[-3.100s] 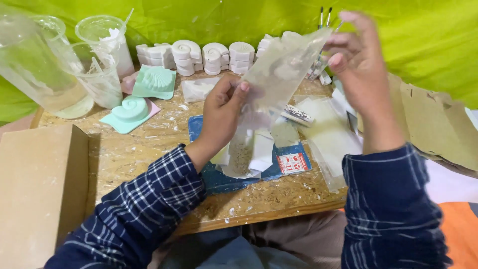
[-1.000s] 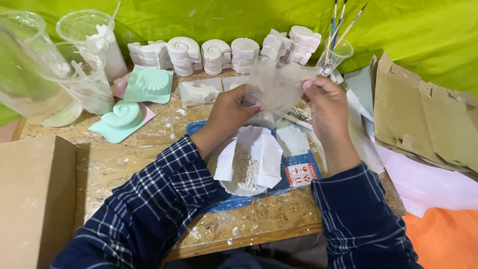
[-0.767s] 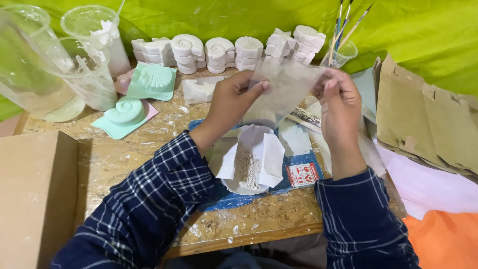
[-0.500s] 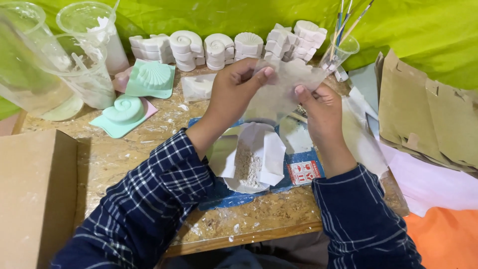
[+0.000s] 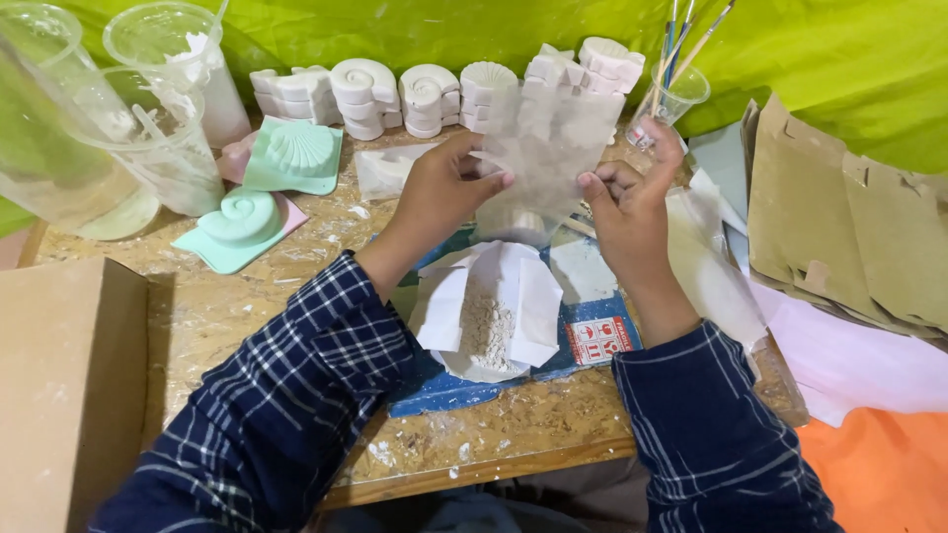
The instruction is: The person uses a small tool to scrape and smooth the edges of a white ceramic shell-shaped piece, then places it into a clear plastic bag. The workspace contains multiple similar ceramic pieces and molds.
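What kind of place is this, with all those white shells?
Probably a craft workbench for casting plaster. White shell-shaped casts line the back, mint-green shell moulds lie nearby, and paintbrushes stand in a cup on the dusty board table.

Both arms wore long sleeves of dark navy woven cloth, crossed by thin white lines in a plaid check. Cuffs ended at the wrists. Left hand (image 5: 441,194) and right hand (image 5: 628,210) were bare: no gloves, rings or watch visible.
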